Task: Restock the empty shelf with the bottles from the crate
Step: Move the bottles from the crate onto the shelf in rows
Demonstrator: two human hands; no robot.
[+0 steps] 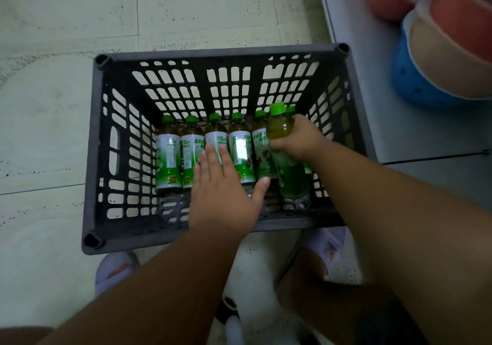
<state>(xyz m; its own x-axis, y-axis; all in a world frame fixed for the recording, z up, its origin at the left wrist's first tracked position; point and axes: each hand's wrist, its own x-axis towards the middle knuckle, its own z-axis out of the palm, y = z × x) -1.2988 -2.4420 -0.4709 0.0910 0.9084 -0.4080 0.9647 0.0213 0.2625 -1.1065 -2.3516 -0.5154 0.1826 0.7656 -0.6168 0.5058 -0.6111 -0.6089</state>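
Note:
A dark grey slatted crate (pixel 98 136) stands on the tiled floor below me. Several bottles of green tea with green caps and white-green labels lie side by side in its bottom (pixel 169 155). My right hand (pixel 295 138) grips one bottle (pixel 282 126) by its upper part, and that bottle is lifted above the row at the crate's right side. My left hand (pixel 223 192) reaches into the crate with straight, spread fingers over the middle bottles; whether it touches them I cannot tell. No shelf is in view.
A pale grey raised surface (pixel 372 83) runs along the crate's right side. On it at the upper right are stacked blue and pink bowl-like things (pixel 436 59). My feet in pale slippers (pixel 114 270) stand just in front of the crate on the tiles.

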